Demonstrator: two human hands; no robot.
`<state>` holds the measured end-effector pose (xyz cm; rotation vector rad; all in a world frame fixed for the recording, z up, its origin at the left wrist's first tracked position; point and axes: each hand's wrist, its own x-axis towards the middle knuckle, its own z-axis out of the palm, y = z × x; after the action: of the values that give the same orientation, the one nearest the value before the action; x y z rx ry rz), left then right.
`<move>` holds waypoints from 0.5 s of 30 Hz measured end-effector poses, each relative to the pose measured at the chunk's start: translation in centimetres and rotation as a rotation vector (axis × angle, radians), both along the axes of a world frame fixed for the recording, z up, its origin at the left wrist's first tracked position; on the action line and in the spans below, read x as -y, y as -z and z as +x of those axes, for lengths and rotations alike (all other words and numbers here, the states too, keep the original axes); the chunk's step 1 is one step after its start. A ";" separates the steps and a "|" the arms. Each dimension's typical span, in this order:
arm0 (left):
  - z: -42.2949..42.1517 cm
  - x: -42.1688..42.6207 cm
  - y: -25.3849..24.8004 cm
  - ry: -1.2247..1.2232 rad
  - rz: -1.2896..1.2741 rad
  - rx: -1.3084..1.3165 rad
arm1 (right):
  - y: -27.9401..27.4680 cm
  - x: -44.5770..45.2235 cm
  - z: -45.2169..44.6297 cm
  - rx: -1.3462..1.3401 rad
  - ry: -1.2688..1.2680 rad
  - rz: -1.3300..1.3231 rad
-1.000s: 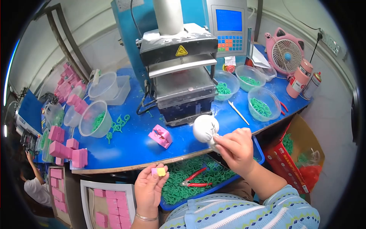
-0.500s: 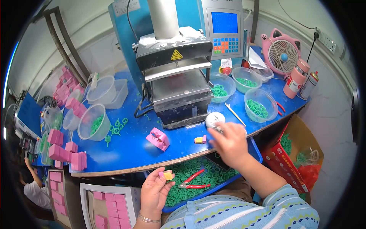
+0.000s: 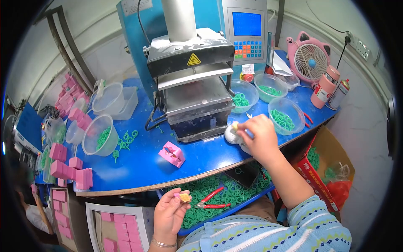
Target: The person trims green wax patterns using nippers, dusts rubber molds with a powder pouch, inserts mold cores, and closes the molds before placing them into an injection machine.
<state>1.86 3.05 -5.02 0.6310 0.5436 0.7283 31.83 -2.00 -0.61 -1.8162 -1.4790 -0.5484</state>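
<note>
Between the thumb and fingers of my left hand (image 3: pixel 168 214) is a small pink-and-yellow piece (image 3: pixel 183 197), held above the green parts in the blue tray. My right hand (image 3: pixel 261 138) is over the front edge of the table, pinching a small yellowish piece (image 3: pixel 235 125) at its fingertips. That piece is right at a round white object (image 3: pixel 230 135), partly covered by my fingers; I cannot tell whether they touch. A pink block with a slot (image 3: pixel 172 154) lies on the blue table. Red-handled cutters (image 3: pixel 211 199) rest on the green parts.
A press machine (image 3: pixel 197 96) stands mid-table. Clear bowls of green parts (image 3: pixel 285 117) sit right of it, another bowl (image 3: pixel 100 136) to the left. A pink fan (image 3: pixel 311 59) and pink bottle (image 3: pixel 324 89) are far right. Pink blocks (image 3: pixel 67 170) are stacked left. A person's arm shows lower left.
My right hand has moved up to the white object, and the small pink-and-yellow piece is gone from the table beside it. My left hand stays nearly in place, its piece turned slightly.
</note>
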 end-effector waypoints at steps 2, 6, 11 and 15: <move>0.2 0.2 -0.2 0.007 -0.003 0.010 | -0.6 -0.1 -0.2 -0.005 0.029 0.117; 0.6 0.5 -0.4 0.025 0.003 0.042 | 1.1 -0.2 -0.1 -0.040 0.028 -0.132; 0.7 0.6 -0.3 -0.003 -0.026 -0.021 | -2.1 1.3 -5.1 -0.123 -0.463 0.170; 1.0 0.7 -0.2 -0.015 -0.050 0.008 | 0.2 1.7 -9.7 -0.119 -0.821 -0.031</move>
<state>2.88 2.32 -4.83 0.5775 0.5586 0.7289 22.11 -3.68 -0.82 -1.0787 -1.9602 -0.0045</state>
